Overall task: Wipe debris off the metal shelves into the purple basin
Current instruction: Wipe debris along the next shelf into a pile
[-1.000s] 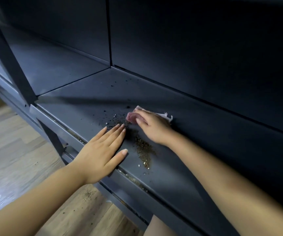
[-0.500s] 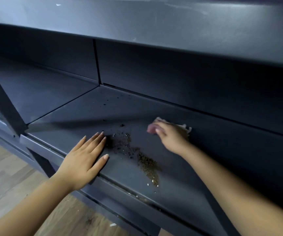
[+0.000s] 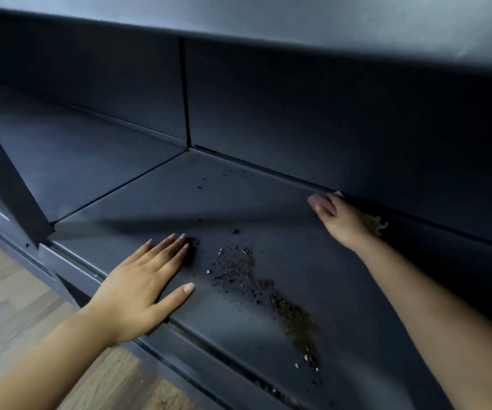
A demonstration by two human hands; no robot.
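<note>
On the shelf (image 3: 357, 291) (dark metal): debris (image 3: 268, 288).

Shelf (image 3: 357, 291): dark painted metal, smooth, matt. Debris (image 3: 268, 288) right of left hand (image 3: 141, 288): gritty brown granules. Cloth (image 3: 379, 224) under right hand (image 3: 342, 220): frayed fabric. Floor (image 3: 11, 291): wood-grain planks.

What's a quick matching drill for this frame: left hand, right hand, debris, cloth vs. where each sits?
Things:
1. left hand
2. right hand
3. debris
4. cloth

Places:
A. under the hand at the shelf's back wall
B. flat by the shelf's front edge
C. reaching to the rear of the shelf
D. scattered between the two hands

Pairs: 1-B, 2-C, 3-D, 4-A
</note>
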